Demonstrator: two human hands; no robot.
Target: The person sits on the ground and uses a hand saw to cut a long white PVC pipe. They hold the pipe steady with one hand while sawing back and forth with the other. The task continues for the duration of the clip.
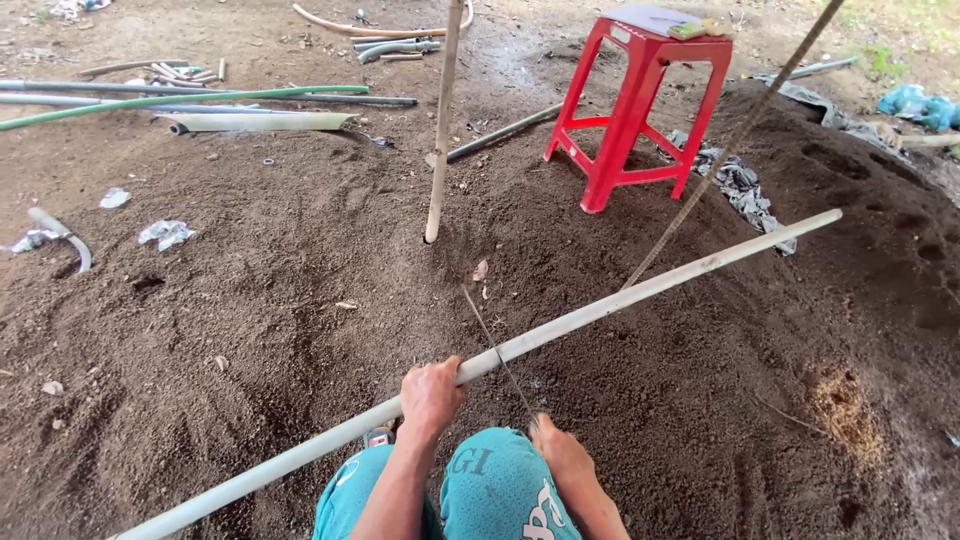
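Observation:
A long white pipe (640, 288) lies slanted across the dark soil, from lower left to upper right. My left hand (431, 392) is wrapped around it near its middle. My right hand (560, 452), just above my knee in teal shorts (495, 490), pinches the near end of a thin wire or blade (492, 345) that runs up across the pipe. Exactly how the fingers hold it is hard to see.
A thin upright stick (441, 130) stands in the soil ahead. A red plastic stool (640, 105) stands at the upper right. A rope (730, 145) slants down from the top right. Pipes and rods (190, 97) lie at the upper left, with scraps of plastic nearby.

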